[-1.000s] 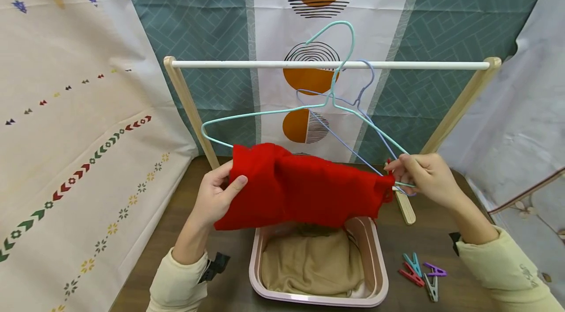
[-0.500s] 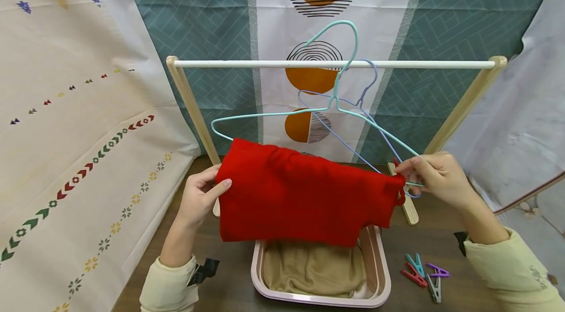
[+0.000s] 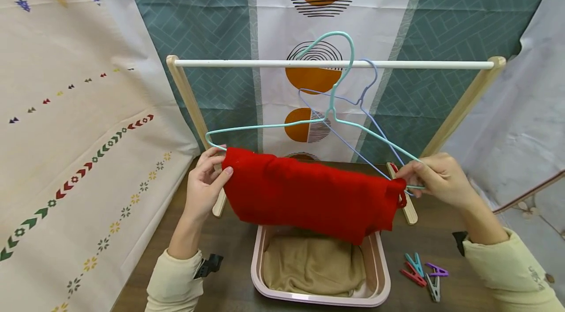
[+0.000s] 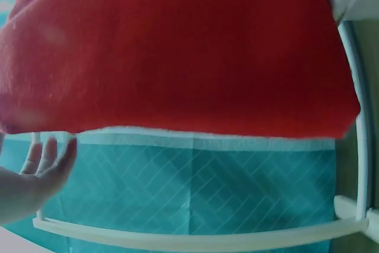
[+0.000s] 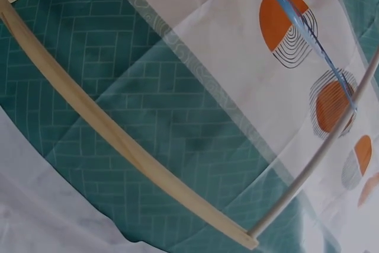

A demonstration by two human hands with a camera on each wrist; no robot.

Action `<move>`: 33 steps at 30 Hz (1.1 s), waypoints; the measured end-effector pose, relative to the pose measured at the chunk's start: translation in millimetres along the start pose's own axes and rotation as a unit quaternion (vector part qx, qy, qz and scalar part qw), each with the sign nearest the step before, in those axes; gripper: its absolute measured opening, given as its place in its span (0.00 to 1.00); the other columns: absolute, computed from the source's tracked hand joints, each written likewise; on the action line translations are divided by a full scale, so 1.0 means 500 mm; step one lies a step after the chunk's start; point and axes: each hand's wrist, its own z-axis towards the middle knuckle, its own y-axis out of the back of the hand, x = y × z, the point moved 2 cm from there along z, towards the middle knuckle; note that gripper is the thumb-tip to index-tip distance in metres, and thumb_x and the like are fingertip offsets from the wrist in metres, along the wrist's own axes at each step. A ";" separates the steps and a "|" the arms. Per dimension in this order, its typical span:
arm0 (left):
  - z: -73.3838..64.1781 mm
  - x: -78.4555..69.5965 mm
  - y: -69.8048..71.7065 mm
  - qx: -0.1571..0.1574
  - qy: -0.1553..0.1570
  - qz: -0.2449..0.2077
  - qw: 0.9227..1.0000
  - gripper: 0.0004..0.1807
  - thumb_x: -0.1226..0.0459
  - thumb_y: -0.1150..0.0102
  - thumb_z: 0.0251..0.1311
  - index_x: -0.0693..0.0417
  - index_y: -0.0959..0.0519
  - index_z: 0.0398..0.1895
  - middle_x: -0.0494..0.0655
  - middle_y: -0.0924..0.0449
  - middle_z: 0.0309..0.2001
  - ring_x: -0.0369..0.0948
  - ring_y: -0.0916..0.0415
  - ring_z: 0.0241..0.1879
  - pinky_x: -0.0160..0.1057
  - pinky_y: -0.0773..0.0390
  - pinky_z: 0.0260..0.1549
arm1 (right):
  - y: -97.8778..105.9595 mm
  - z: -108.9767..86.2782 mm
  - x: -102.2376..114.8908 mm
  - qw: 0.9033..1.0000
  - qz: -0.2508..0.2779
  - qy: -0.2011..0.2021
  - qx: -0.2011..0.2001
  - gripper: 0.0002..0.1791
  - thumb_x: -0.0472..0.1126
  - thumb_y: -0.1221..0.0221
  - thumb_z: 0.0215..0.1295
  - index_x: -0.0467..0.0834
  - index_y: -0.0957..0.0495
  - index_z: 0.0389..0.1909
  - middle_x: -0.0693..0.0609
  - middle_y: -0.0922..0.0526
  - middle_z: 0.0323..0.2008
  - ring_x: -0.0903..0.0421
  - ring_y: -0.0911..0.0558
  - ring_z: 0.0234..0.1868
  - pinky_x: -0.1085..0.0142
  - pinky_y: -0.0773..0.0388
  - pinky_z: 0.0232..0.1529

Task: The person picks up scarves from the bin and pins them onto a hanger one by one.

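Red cloth garment, stretched across a mint-green wire hanger between my two hands.
Left to right: my left hand, thumb and fingers pinching the garment's left edge; the garment, hiding much of the hanger's lower bar, above a pale-pink plastic basin of bunched tan fabric; behind, a periwinkle-blue wire hanger hooked on a white rail; small coloured clothespins; my right hand, pinching the mint-green hanger's right corner, perhaps the garment too.
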 end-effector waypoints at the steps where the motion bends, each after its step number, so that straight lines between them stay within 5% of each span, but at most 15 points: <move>1: 0.001 0.000 -0.002 0.007 -0.010 -0.028 1.000 0.16 0.84 0.51 0.52 0.63 0.21 0.38 0.56 0.30 0.53 0.45 0.30 0.50 0.34 0.26 0.44 | -0.002 0.001 0.000 1.000 0.007 0.005 0.004 0.16 0.31 0.57 0.69 0.36 0.19 0.33 0.54 0.29 0.12 0.65 0.33 0.13 0.80 0.44 0.11; 6: 0.001 -0.003 -0.014 0.024 -0.042 -0.099 0.994 0.22 0.88 0.53 0.49 0.60 0.20 0.39 0.50 0.19 0.41 0.41 0.22 0.38 0.32 0.24 0.37 | -0.010 0.002 0.004 1.000 0.014 0.001 0.016 0.14 0.30 0.55 0.67 0.37 0.19 0.34 0.53 0.29 0.12 0.64 0.34 0.12 0.79 0.41 0.11; 10: -0.001 -0.012 -0.019 0.003 -0.069 -0.068 0.995 0.18 0.85 0.47 0.48 0.60 0.19 0.37 0.45 0.18 0.34 0.37 0.22 0.31 0.30 0.23 0.32 | -0.015 0.000 0.010 0.996 -0.055 -0.066 0.030 0.09 0.26 0.42 0.56 0.41 0.18 0.32 0.57 0.25 0.15 0.66 0.33 0.12 0.77 0.38 0.12; 14: -0.001 -0.022 -0.018 -0.018 -0.080 -0.036 0.996 0.13 0.79 0.41 0.50 0.56 0.19 0.36 0.42 0.18 0.32 0.35 0.22 0.28 0.31 0.23 0.31 | -0.022 0.003 0.021 0.983 -0.121 -0.122 0.073 0.18 0.24 0.34 0.41 0.49 0.19 0.29 0.62 0.23 0.19 0.68 0.31 0.16 0.76 0.38 0.16; 17: 0.002 -0.027 -0.016 -0.031 -0.078 -0.049 0.995 0.10 0.77 0.40 0.50 0.58 0.19 0.35 0.43 0.18 0.31 0.36 0.22 0.28 0.31 0.23 0.30 | -0.024 0.008 0.030 0.974 -0.139 -0.147 0.100 0.19 0.24 0.34 0.40 0.52 0.23 0.26 0.63 0.25 0.19 0.67 0.31 0.18 0.74 0.37 0.18; 22: 0.004 -0.030 -0.014 -0.061 -0.072 -0.088 0.992 0.09 0.80 0.42 0.49 0.64 0.20 0.34 0.47 0.18 0.30 0.38 0.23 0.27 0.31 0.23 0.29 | -0.014 0.013 0.042 0.968 -0.132 -0.174 0.122 0.21 0.21 0.41 0.43 0.53 0.27 0.24 0.63 0.31 0.16 0.67 0.35 0.17 0.73 0.38 0.16; 28: 0.009 -0.035 -0.015 -0.078 -0.083 -0.075 0.991 0.08 0.79 0.41 0.50 0.64 0.20 0.33 0.46 0.19 0.29 0.37 0.23 0.27 0.31 0.23 0.29 | -0.003 0.015 0.050 0.959 -0.121 -0.209 0.147 0.21 0.20 0.47 0.41 0.53 0.30 0.22 0.61 0.34 0.15 0.67 0.35 0.16 0.73 0.37 0.16; 33: 0.010 -0.039 -0.024 -0.070 -0.070 -0.075 0.992 0.11 0.81 0.42 0.49 0.60 0.20 0.34 0.45 0.19 0.29 0.36 0.23 0.26 0.30 0.22 0.28 | 0.005 0.009 0.048 0.968 -0.028 -0.210 0.135 0.16 0.21 0.49 0.55 0.48 0.29 0.26 0.55 0.33 0.16 0.62 0.33 0.11 0.71 0.33 0.13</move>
